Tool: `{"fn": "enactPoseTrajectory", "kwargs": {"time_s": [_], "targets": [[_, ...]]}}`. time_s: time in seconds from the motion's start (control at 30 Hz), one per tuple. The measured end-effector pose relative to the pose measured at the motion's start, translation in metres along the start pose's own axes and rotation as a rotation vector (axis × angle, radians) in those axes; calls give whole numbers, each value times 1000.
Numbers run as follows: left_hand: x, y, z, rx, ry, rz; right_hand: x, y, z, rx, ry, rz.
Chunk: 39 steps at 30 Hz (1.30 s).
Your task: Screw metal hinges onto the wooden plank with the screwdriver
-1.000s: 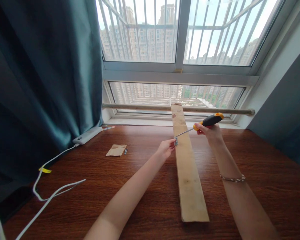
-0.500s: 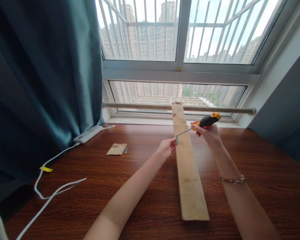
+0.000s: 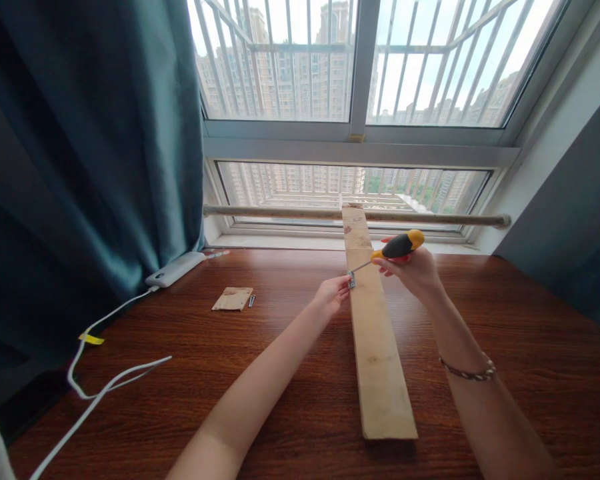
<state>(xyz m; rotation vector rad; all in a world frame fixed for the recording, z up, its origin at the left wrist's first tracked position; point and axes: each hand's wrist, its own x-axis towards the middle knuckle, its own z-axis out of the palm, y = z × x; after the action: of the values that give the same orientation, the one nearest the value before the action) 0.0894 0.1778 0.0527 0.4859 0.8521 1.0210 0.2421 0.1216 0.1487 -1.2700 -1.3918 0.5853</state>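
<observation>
Head view: a metal bracket is pinched against the plank by the left hand's fingers; the screwdriver, gripped by the right hand, is angled there, fastening unclear; loose screws are left undriven.

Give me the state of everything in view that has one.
Screwdriver, gripped and tilted
Right hand, closed on the screwdriver
Board, broad face up
Left hand, holding the metal piece
Metal piece, at the board's left edge
Screws, lying beside the tan piece
White cable, loosely bent
Curtain, hanging in folds
</observation>
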Motion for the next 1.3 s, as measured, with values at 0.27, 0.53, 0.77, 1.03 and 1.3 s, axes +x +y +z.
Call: {"fn": "enactPoseTrajectory", "kwargs": {"time_s": [0.27,0.53,0.77,1.03,1.3], "targets": [[2,1,-2,6,-9,-10,0,15,21,-100,216,-64],[3,1,-3,9,-2,-15,1,0,-4,399,-171,189],[1,0,-1,4,-11,4,-2,4,7,-31,85,67],[4,-2,-5,34,-43,42,-6,-7,11,-213,334,-69],[6,-3,-6,34,-42,43,-8,-12,6,-249,268,-58]]}}
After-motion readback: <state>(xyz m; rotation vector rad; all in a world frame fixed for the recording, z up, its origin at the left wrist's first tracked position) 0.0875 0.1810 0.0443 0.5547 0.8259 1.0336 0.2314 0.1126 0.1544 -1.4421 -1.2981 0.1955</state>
